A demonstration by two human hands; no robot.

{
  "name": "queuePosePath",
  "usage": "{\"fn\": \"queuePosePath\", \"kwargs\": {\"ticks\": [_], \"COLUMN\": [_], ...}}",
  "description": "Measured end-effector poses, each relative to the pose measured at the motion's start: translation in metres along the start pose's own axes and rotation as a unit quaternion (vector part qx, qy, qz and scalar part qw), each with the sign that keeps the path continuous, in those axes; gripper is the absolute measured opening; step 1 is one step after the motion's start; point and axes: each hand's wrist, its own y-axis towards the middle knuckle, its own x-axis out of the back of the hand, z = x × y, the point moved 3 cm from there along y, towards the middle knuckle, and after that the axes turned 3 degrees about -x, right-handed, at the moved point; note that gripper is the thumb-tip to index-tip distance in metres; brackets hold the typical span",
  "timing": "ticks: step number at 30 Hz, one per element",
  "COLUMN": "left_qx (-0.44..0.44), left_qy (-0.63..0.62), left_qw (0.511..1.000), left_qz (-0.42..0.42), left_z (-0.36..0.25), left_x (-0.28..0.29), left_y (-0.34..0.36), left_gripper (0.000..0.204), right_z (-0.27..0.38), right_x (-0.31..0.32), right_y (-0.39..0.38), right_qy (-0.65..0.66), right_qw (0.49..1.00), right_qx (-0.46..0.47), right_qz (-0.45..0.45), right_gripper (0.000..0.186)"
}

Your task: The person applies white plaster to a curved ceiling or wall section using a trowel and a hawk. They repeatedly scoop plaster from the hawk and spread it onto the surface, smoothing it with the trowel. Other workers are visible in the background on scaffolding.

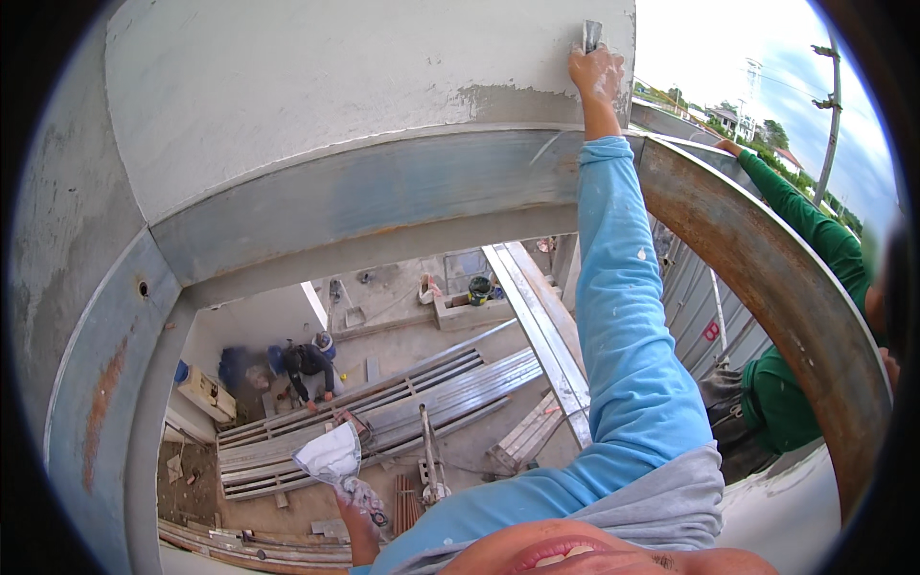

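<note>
My right hand [597, 77], in a light blue sleeve, is raised at the top, gripping a small metal trowel [592, 36] against the pale plastered wall [345, 81]. A darker patch runs along the wall's lower edge near it. My left hand [359, 500], low in the view and smeared with white, grips a wide metal blade tool [327, 454] loaded with white plaster.
Steel beams [383, 182] frame an opening over a lower floor with long metal sections [460, 383] and a crouching worker [305, 369]. A co-worker in green sleeves [805, 211] is beside the rusty right beam [728, 259]. Buildings and a pole [826, 134] show outside.
</note>
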Motion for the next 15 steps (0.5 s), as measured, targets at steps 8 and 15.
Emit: {"fn": "queuePosePath", "kwargs": {"ticks": [8,15], "left_qx": [-0.041,-0.039], "left_qy": [0.008,-0.023], "left_qw": [0.999,0.999], "left_qz": [0.023,-0.024], "left_z": [-0.022,-0.022], "left_x": [-0.02,0.001], "left_y": [0.009,-0.006], "left_gripper": [0.03,0.026], "right_z": [0.231,0.191], "right_x": [-0.025,0.047], "right_y": [-0.239,-0.175], "right_qy": [0.12,0.223], "right_qw": [0.953,0.931], "right_qx": [0.278,0.288], "right_qz": [0.003,-0.017], "right_gripper": [0.041,0.029]}}
